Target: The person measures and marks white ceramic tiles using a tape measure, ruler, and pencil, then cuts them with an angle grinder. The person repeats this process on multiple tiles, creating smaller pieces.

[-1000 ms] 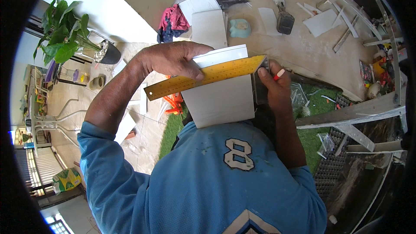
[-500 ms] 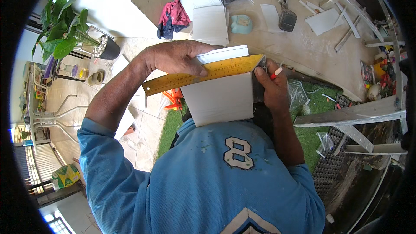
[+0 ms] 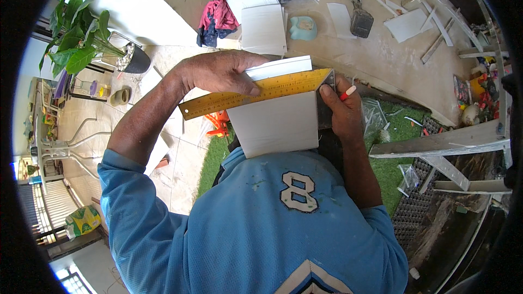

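A white tile (image 3: 275, 125) rests against my lap and belly. Across its upper part lies the yellow blade of a try square (image 3: 278, 86), slanting up to the right. My left hand (image 3: 226, 74) is closed on the far side, its thumb pressing the blade onto the tile and its fingers hidden behind. At the tile's right edge sits the square's dark stock (image 3: 325, 110). My right hand (image 3: 344, 110) grips this stock, thumb on top. Between its fingers sticks out a red and white marker (image 3: 347, 93).
White tiles (image 3: 263, 30) stack ahead beside pink and dark cloth (image 3: 219, 19). An angle grinder (image 3: 359, 19) lies on the ledge near a light-blue container (image 3: 303, 28). A wooden frame (image 3: 441, 144) stands right. Orange-handled tool (image 3: 218, 125) lies left of the tile; a potted plant (image 3: 133, 59) stands far left.
Almost nothing differs. The marker in my right hand tilts slightly; the square and tile keep their places.
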Demonstrator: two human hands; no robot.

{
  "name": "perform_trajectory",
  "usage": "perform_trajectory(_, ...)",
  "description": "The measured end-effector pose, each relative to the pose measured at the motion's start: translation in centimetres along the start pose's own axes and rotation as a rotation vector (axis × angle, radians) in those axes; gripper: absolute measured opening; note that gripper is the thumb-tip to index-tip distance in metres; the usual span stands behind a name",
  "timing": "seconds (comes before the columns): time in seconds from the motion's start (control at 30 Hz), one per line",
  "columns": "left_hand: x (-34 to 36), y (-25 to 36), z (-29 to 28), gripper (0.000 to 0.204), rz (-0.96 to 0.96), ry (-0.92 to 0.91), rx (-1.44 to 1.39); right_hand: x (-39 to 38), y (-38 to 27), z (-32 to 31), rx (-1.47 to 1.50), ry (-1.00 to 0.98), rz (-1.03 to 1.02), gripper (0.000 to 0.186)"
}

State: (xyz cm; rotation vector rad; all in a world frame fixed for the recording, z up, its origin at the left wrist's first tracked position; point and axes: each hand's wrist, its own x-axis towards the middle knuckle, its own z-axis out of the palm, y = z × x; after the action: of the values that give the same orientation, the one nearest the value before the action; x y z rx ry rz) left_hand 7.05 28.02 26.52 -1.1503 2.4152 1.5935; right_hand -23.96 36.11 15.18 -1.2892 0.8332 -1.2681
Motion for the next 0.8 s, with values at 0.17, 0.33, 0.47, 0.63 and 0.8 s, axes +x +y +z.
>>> perform_trajectory(0.17,-0.1,-0.1,-0.1,0.066,0.010,0.014,0.011,0.1,0.2,0.1,0.015,0.026,0.008,0.023)
perform_trajectory(0.33,0.1,0.4,-0.2,0.068,-0.067,-0.011,-0.016,0.2,0.6,0.0,0.017,0.031,0.003,0.022)
perform_trajectory(0.47,0.0,0.7,-0.4,0.067,-0.064,-0.021,-0.001,0.2,0.9,-0.1,0.017,0.034,0.020,0.022)
perform_trajectory(0.63,0.0,0.4,-0.4,0.067,-0.099,-0.005,0.000,0.4,1.2,-0.1,0.040,0.044,0.023,0.021)
perform_trajectory(0.8,0.2,-0.3,-0.7,0.069,-0.061,-0.031,-0.035,0.5,1.2,-0.1,0.039,0.055,0.023,0.020)
